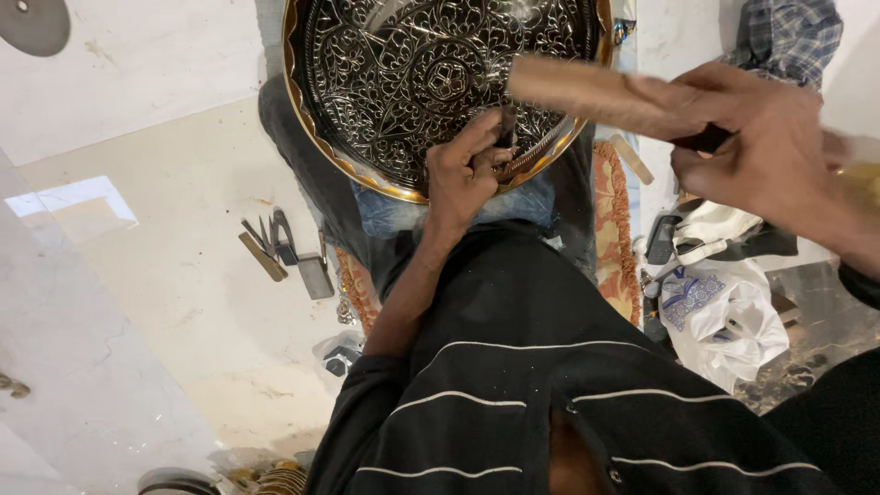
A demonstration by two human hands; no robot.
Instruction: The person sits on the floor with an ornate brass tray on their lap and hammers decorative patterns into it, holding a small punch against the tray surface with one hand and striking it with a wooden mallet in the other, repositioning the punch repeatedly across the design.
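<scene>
Pale floor, you seated | L hand (463, 179) fingers pinched shut on chisel (505, 128), tip on engraved tray (440, 82) just past fingertips | R hand (765, 147) fist closed on mallet (587, 92), raised, blurred | step: mid-engraving; next strike needs square hit on chisel head.

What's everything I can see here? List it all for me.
engraved tray: one, dark with gold rim, top centre on the lap
punch: one, dark, upright on the tray
mallet: one, wooden, blurred, above the tray
hand tools: several, grey, on the floor at left
plastic bag: one, white, at right
cushion: one, orange, under the person
left hand: holds the punch
right hand: grips the mallet
</scene>
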